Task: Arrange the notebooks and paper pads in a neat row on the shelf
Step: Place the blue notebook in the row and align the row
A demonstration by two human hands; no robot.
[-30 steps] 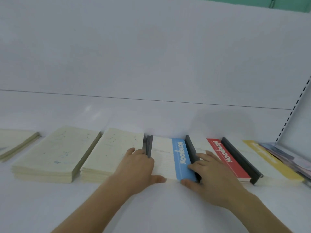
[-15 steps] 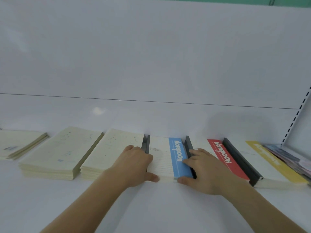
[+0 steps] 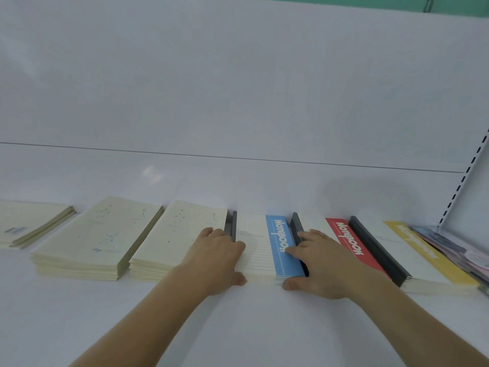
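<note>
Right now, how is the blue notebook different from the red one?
The blue notebook has a blue strip; the red notebook has a red one. Both hands are on the blue notebook, the left hand at its left edge and the right hand at its right, partly covering the red notebook. Both lie flat, with black spines and the same white lettering.

A plain white back panel (image 3: 238, 88) rises way past the fingers, with a thin dark seam (image 3: 238, 157) running across it. Off right there's a slotted upright (image 3: 461, 181), and a green strip (image 3: 370, 1) up top.
</note>
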